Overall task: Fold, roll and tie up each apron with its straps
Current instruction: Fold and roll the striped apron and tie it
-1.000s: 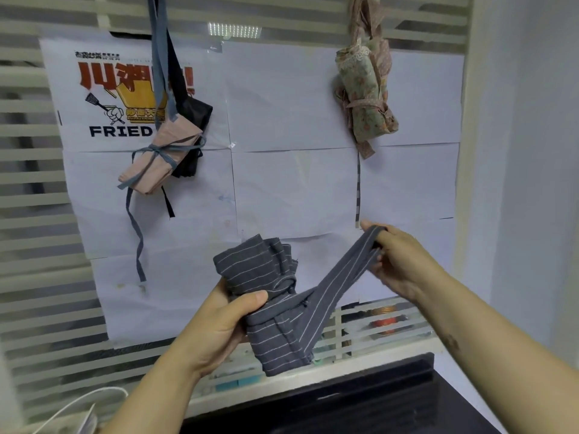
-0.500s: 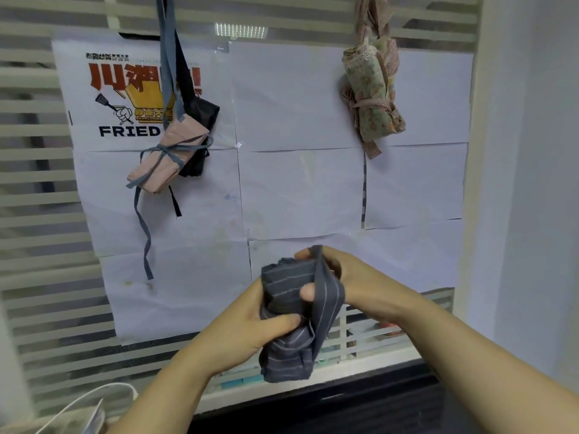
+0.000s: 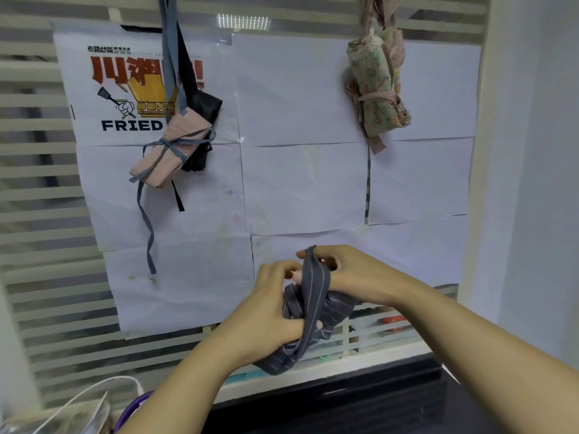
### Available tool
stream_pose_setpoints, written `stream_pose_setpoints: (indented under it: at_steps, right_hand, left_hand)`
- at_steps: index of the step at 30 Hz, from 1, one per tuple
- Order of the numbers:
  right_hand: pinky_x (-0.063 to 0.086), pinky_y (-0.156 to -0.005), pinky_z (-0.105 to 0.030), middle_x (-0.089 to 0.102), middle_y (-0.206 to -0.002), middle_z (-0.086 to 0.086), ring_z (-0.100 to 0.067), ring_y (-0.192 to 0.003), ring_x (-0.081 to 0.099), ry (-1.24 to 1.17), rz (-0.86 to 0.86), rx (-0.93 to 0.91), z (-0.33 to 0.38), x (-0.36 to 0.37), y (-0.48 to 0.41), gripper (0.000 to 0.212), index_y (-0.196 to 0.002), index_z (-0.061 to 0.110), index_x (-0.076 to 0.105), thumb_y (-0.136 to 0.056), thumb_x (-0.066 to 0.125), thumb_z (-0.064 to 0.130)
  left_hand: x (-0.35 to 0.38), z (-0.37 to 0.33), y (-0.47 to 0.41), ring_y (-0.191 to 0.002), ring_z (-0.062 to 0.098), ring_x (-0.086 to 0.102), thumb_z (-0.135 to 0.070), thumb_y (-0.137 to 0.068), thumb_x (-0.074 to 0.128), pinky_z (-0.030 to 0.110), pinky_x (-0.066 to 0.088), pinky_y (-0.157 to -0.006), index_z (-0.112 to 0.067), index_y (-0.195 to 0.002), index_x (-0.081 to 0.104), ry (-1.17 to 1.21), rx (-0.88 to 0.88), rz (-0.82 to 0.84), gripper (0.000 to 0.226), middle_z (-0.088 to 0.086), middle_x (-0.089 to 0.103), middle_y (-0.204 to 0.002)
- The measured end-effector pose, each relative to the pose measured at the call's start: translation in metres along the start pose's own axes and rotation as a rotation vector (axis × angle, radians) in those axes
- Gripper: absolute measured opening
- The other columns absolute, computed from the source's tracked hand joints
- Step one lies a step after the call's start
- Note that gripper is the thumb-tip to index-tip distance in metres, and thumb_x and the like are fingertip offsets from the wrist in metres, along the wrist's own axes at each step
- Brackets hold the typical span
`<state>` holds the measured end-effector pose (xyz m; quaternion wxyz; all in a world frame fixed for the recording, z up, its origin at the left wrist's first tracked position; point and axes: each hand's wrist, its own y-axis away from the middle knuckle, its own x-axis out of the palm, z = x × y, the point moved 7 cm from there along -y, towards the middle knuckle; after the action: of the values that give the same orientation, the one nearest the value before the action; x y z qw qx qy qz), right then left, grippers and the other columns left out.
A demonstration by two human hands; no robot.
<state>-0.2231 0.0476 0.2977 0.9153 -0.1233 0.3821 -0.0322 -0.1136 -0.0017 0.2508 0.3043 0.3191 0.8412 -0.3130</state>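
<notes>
1. The grey striped apron (image 3: 340,305) is a tight roll held in the air in front of the papered wall, low and right of centre, between both hands.
2. The left hand (image 3: 269,311) grips the roll from the left; its thumb presses the front of the fabric and its fingers curl round the upper end.
3. The right hand (image 3: 354,277) comes over from the right with fingers curled; it holds the apron's strap (image 3: 316,286), which loops over the tip of the index finger.
4. From that finger the strap runs down across the front of the roll and on under its lower end, lying flat against the fabric; how the far side of the roll is wrapped cannot be seen.
5. A pink roll (image 3: 170,151) hangs at upper left, tilted, bound round the middle with a grey-blue tie (image 3: 175,145) (one loose end dangles well below it); a black roll (image 3: 205,117) hangs just behind it, touching.
6. A floral roll (image 3: 379,98) hangs at upper right, bound with its own patterned band.
7. Behind the left pair is a poster (image 3: 125,89) with red characters and the word FRIED; plain white sheets (image 3: 300,183) cover the rest of the slatted screen (image 3: 37,183).
8. A black surface (image 3: 344,402) lies along the bottom edge; a white cable (image 3: 94,389) curves in at lower left.
</notes>
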Motion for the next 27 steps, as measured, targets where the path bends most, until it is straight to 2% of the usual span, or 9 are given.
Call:
stream_pose_setpoints:
  at_steps: [3, 5, 9, 12, 15, 19, 21, 24, 27]
  right_hand:
    - [0.050, -0.079, -0.013, 0.064, -0.101, 0.015, 0.004, -0.092, 0.063, -0.178, -0.059, 0.045, -0.013, -0.006, 0.004, 0.039, -0.114, 0.040, 0.056, -0.078, 0.066, 0.049]
    - [0.053, -0.079, -0.018, 0.064, -0.104, 0.009, -0.002, -0.088, 0.067, -0.226, -0.092, 0.065, -0.023, -0.007, 0.005, 0.056, -0.129, 0.034, 0.049, -0.078, 0.068, 0.046]
    - [0.047, -0.071, -0.006, 0.067, -0.092, 0.012, 0.009, -0.081, 0.064, -0.119, 0.003, 0.090, -0.029, -0.008, 0.007, 0.060, -0.136, 0.032, 0.047, -0.081, 0.070, 0.040]
    - [0.045, -0.076, -0.005, 0.070, -0.074, 0.019, 0.010, -0.080, 0.062, 0.023, 0.125, 0.078, -0.026, -0.002, 0.003, 0.065, -0.142, 0.028, 0.039, -0.085, 0.070, 0.034]
    - [0.049, -0.094, -0.021, 0.070, -0.105, 0.011, -0.001, -0.101, 0.063, -0.090, 0.032, 0.052, -0.028, -0.011, -0.006, 0.060, -0.145, 0.019, 0.036, -0.091, 0.063, 0.023]
    - [0.057, -0.074, -0.021, 0.069, -0.113, 0.003, -0.013, -0.095, 0.069, -0.494, -0.223, 0.071, -0.036, -0.025, -0.008, 0.049, -0.143, 0.013, 0.040, -0.096, 0.054, 0.020]
    - [0.055, -0.066, -0.021, 0.067, -0.115, 0.005, -0.015, -0.093, 0.070, -0.560, -0.249, 0.079, -0.035, -0.026, -0.006, 0.046, -0.142, 0.020, 0.039, -0.098, 0.049, 0.030]
    - [0.055, -0.082, -0.030, 0.069, -0.111, 0.008, -0.014, -0.097, 0.069, -0.447, -0.209, 0.055, -0.028, -0.029, -0.006, 0.042, -0.138, 0.034, 0.039, -0.098, 0.042, 0.043]
    - [0.052, -0.090, -0.035, 0.070, -0.110, 0.009, -0.012, -0.097, 0.069, -0.385, -0.219, -0.026, -0.017, -0.045, -0.007, 0.040, -0.136, 0.039, 0.041, -0.097, 0.042, 0.046]
  left_hand:
    - [-0.011, 0.011, 0.005, -0.114, 0.001, 0.053, -0.070, -0.057, 0.064, 0.025, 0.047, -0.095, -0.061, -0.117, 0.031, 0.245, -0.035, -0.090, 0.069, -0.022, 0.042, -0.132]
    - [-0.009, 0.015, 0.009, -0.125, -0.005, 0.042, -0.074, -0.053, 0.068, 0.026, 0.038, -0.107, -0.061, -0.124, 0.031, 0.217, -0.003, 0.006, 0.081, -0.029, 0.038, -0.136]
    - [0.006, 0.009, 0.014, -0.113, -0.005, 0.048, -0.048, -0.074, 0.074, 0.026, 0.042, -0.100, -0.066, -0.130, 0.023, -0.240, 0.112, 0.125, 0.078, -0.028, 0.044, -0.127]
    - [0.007, -0.006, 0.012, -0.099, 0.014, 0.051, -0.040, -0.079, 0.068, 0.028, 0.043, -0.084, -0.051, -0.131, 0.029, -0.721, 0.347, -0.035, 0.066, -0.014, 0.048, -0.120]
    - [0.006, -0.020, 0.011, -0.078, 0.020, 0.058, -0.033, -0.057, 0.084, 0.032, 0.049, -0.065, -0.036, -0.119, 0.046, -0.901, 0.472, -0.151, 0.073, -0.007, 0.058, -0.105]
    - [0.004, -0.031, 0.004, -0.081, 0.023, 0.059, -0.025, -0.048, 0.089, 0.034, 0.048, -0.064, -0.034, -0.120, 0.050, -1.018, 0.497, -0.243, 0.083, -0.004, 0.062, -0.106]
    - [0.002, -0.032, 0.001, -0.085, 0.022, 0.059, -0.026, -0.050, 0.088, 0.033, 0.049, -0.067, -0.033, -0.125, 0.049, -1.007, 0.511, -0.240, 0.085, -0.005, 0.061, -0.111]
    - [-0.010, -0.040, 0.001, -0.109, 0.013, 0.051, -0.041, -0.067, 0.075, 0.028, 0.043, -0.089, -0.043, -0.137, 0.032, -0.856, 0.464, -0.184, 0.083, -0.017, 0.046, -0.128]
    - [-0.033, -0.037, -0.002, -0.127, -0.011, 0.027, -0.066, -0.066, 0.064, 0.017, 0.029, -0.104, -0.065, -0.130, 0.019, -0.370, 0.251, -0.125, 0.078, -0.040, 0.018, -0.134]
